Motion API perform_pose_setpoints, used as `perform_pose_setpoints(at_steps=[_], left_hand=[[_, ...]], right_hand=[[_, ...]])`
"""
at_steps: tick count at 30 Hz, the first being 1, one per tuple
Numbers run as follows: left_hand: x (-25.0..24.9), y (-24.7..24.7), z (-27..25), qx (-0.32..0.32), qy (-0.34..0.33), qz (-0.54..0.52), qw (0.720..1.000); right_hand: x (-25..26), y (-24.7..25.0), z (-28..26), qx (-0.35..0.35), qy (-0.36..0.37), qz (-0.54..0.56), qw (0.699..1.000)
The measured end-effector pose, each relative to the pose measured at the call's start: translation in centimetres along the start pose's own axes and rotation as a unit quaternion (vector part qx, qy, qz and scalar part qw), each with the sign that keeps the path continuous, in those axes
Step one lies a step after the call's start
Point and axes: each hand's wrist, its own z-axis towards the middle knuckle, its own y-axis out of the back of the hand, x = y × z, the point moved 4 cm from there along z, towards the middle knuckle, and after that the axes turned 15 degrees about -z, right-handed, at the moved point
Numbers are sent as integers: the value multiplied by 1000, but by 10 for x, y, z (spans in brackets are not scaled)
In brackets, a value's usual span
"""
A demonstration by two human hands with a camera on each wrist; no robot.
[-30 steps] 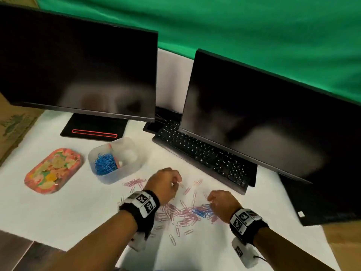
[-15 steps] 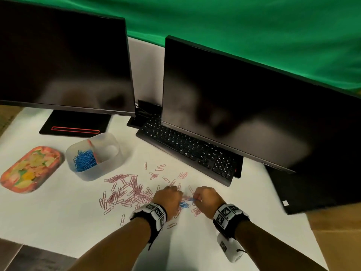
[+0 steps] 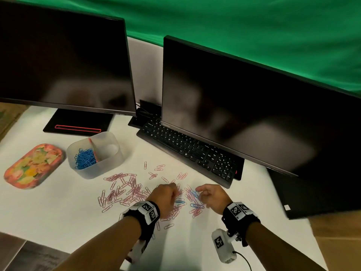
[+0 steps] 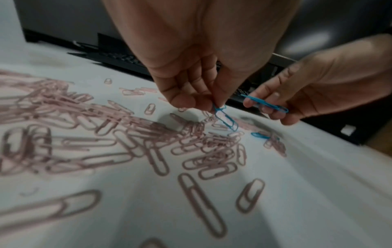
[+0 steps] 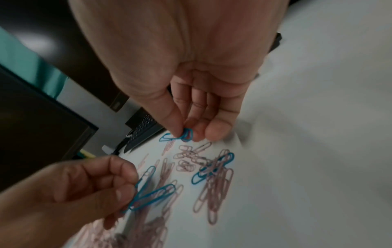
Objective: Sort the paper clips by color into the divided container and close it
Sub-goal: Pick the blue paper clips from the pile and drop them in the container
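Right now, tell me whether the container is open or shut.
Open. The container has no lid on; blue clips show in its left compartment.

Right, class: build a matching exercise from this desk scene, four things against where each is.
Things:
1 left hand
2 translucent divided plastic container
3 pink wire paper clips
4 floral oval lid

Places or states:
a left of the container
b pinches a blue wire paper clip
c holds blue clips in one compartment
d scattered on the white desk

Pairs: 1-b, 2-c, 3-d, 4-a
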Motion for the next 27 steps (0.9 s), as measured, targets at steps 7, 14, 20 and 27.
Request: perform_pose_setpoints(at_steps=[7,14,20,27], left_hand=[[9,1,5,-31,113,-289,950],[0,9,6,-97,177,-577,792],[4,9,4,-100,205,-590,774],[7,15,-1,-84,220,-444,865]], right_hand=[[8,-2,-9,35,-56,325,943],[13,4,-14,51,-61,403,912],[10,-2,-17,-38,51,-173,983],[28,-28,-14,17,128,-483,866]])
